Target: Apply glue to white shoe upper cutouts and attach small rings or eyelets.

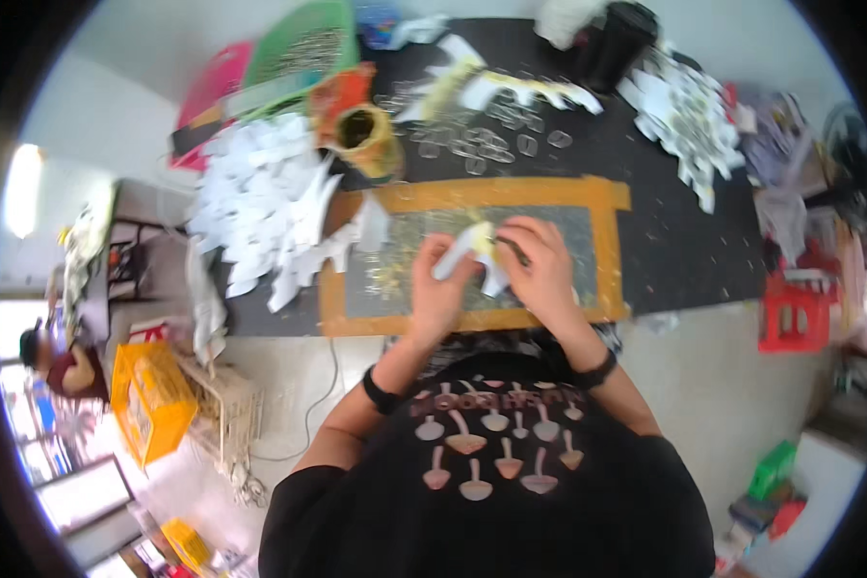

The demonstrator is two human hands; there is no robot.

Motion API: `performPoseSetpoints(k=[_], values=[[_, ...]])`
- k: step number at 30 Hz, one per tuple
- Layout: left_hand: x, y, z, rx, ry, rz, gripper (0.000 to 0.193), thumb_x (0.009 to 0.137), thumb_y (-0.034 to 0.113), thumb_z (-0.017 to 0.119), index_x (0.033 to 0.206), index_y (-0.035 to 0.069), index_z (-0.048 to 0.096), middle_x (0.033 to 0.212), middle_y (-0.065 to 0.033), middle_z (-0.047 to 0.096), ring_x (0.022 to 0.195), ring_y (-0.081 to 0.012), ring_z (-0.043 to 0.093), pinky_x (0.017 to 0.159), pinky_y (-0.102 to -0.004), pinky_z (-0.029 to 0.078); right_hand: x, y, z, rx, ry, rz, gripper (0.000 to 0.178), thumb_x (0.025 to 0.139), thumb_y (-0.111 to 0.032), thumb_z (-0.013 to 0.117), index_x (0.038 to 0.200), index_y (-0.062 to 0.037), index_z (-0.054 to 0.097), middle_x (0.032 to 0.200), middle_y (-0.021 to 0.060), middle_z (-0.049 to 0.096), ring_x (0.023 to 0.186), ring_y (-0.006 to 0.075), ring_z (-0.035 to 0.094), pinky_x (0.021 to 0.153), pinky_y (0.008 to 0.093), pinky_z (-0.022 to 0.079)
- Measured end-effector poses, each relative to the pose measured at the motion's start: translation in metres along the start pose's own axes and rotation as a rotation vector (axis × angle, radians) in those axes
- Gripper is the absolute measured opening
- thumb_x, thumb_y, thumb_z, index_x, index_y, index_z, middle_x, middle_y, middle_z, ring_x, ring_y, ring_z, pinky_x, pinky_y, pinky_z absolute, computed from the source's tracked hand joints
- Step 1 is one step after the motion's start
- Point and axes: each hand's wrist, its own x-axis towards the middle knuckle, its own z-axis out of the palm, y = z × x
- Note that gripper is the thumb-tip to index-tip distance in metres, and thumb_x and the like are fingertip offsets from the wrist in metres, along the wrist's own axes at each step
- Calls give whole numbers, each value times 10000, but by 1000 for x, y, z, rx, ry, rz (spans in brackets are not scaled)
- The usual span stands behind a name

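Observation:
Above a taped work board (607, 260), my left hand (438, 289) grips a white cut piece with yellowish patches (460, 252), its fingers closed around the left part. My right hand (544, 275) pinches the same piece from the other side. Something small and dark shows at those right fingertips, too blurred to name. The board's grey middle carries yellow smears beneath both hands. Just left of the board lies a heap of white cut pieces (255, 193), and some of them overlap its left end.
Behind the board stand a smeared yellow pot (380, 159) and loose metal rings (482, 144). White strips with yellow edges (530, 91) lie farther back, near a dark bin (621, 48). A green basket (294, 48) is back left. More white pieces (684, 116) lie at right.

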Motion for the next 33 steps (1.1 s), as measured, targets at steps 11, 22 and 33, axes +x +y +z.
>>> performPoseSetpoints(k=[11,22,33], values=[[-8,-37,12,-51,-51,167,192,862,-39,584,937,68,444,877,-7,501,828,-89,499,738,-250,434,-14,22,9,137,-172,122,152,881,-35,622,988,64,666,1140,174,664,1005,298,654,868,365,506],[-4,-24,-2,-179,-212,248,476,802,26,572,1241,77,393,1151,-51,409,1131,-152,410,999,-311,322,-5,33,14,620,-322,334,27,924,32,546,946,46,551,1075,130,598,946,143,589,817,268,485],[-16,-1,-4,78,-347,278,450,853,88,627,1241,55,402,1177,-61,434,1120,-155,464,920,-327,420,15,0,-53,296,-506,351,62,871,56,535,911,15,510,886,82,521,830,146,562,675,282,461]])
